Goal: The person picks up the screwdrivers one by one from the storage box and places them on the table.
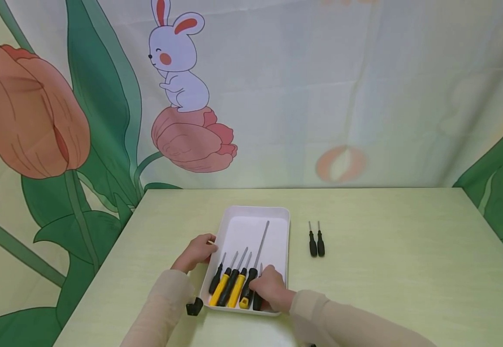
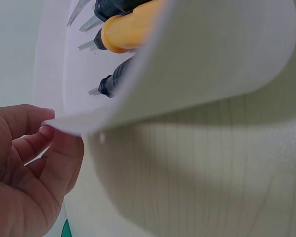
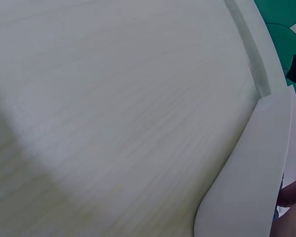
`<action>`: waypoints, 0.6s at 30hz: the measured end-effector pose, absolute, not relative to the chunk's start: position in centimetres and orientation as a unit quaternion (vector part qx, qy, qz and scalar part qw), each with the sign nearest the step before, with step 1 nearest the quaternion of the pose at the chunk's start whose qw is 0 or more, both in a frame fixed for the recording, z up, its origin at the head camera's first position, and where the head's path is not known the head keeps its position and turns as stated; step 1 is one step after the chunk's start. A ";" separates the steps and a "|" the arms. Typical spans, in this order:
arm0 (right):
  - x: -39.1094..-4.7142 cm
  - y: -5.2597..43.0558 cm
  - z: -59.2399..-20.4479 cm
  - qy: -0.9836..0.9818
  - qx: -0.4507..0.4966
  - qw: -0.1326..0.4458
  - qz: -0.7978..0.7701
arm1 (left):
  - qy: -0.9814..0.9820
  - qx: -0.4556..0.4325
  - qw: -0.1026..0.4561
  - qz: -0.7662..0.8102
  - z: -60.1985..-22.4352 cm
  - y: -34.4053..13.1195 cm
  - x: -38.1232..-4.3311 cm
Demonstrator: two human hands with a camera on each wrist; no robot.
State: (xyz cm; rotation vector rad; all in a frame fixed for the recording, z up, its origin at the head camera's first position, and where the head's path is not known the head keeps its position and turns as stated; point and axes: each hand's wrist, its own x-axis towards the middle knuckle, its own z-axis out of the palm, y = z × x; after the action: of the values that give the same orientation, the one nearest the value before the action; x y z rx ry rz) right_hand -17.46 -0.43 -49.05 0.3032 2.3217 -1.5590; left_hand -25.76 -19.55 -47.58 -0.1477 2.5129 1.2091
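Note:
A white tray (image 1: 251, 214) holds several screwdrivers lying side by side, tips pointing away from me. Among them are yellow screwdrivers (image 1: 236, 291), black ones (image 1: 229, 289) and a long-shafted black and yellow one (image 1: 249, 288). My left hand (image 1: 199, 250) pinches the tray's left rim between thumb and fingers, clearly seen in the left wrist view (image 2: 32, 163). Inside the tray's near right part, my right hand (image 1: 271, 287) holds a small black screwdriver (image 1: 258, 302), partly hidden by the fingers. The right wrist view shows only some fingers (image 3: 292, 193) behind the tray wall (image 3: 251, 173).
Two small black screwdrivers (image 1: 316, 244) lie parallel on the pale table (image 1: 386, 250), right of the tray. A printed curtain (image 1: 277, 96) with tulips and a rabbit hangs behind the table's far edge.

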 end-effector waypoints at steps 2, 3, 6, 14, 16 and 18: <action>-17.4 -0.3 -48.9 0.813 0.102 0.166 -0.549 | 0.887 -0.052 0.173 0.426 -47.6 -19.5 -25.8; -17.4 -0.3 -48.8 0.811 0.101 0.168 -0.551 | 0.887 -0.054 0.173 0.426 -47.7 -19.5 -25.8; -17.4 -0.1 -48.4 0.799 0.100 0.180 -0.565 | 0.887 -0.054 0.172 0.424 -47.7 -19.5 -25.8; -17.2 0.3 -47.1 0.782 0.105 0.217 -0.575 | 0.889 -0.053 0.171 0.422 -47.6 -19.5 -25.8; -17.1 0.3 -46.8 0.779 0.109 0.224 -0.575 | 0.889 -0.052 0.171 0.422 -47.6 -19.5 -25.8; -17.1 0.4 -46.6 0.776 0.110 0.229 -0.577 | 0.889 -0.052 0.172 0.422 -47.6 -19.6 -25.8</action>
State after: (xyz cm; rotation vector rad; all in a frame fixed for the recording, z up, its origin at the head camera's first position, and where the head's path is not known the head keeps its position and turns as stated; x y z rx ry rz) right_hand -17.15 0.41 -46.62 0.3031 2.1367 -1.5894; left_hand -25.79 -19.55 -47.64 -0.1478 2.5233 1.1973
